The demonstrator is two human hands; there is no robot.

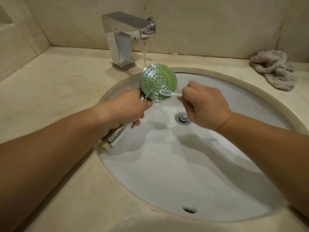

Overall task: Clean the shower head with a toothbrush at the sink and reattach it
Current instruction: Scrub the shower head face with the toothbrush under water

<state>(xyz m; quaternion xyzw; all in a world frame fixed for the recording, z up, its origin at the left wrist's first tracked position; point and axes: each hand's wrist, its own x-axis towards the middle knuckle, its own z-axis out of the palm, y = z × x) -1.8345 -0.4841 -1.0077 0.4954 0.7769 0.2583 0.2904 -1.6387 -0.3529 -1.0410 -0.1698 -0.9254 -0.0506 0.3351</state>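
Shower head [158, 82] sits over the far-left part of the sink [217, 190], its green nozzle face tilted up toward the person, its chrome handle wrapped by the curled fingers [136, 123] of the left hand [127, 108]. The fingers of the right hand [206, 102] are pinched round the thin handle of the toothbrush [167, 93], whose bristled end lies against the lower edge of the green face, just beyond the left thumb.

Outward from the fingers, a stream of water [144, 52] falls from the faucet [123, 39] onto the top rim of the head. The handle looks wet and smooth, so the likeliest trouble is a slip: a hard scrub from the right could twist the head in the left hand's grasp and drop it into the basin, perhaps onto the drain [183, 118] below the right hand. The pinch on the toothbrush is slight, and pressing too firmly may bend or flick it loose. Water striking the tilted face could also spray onto the desk [58, 77]. A crumpled cloth [274, 71] lies well to the right of the fingers, too far to catch any splash.
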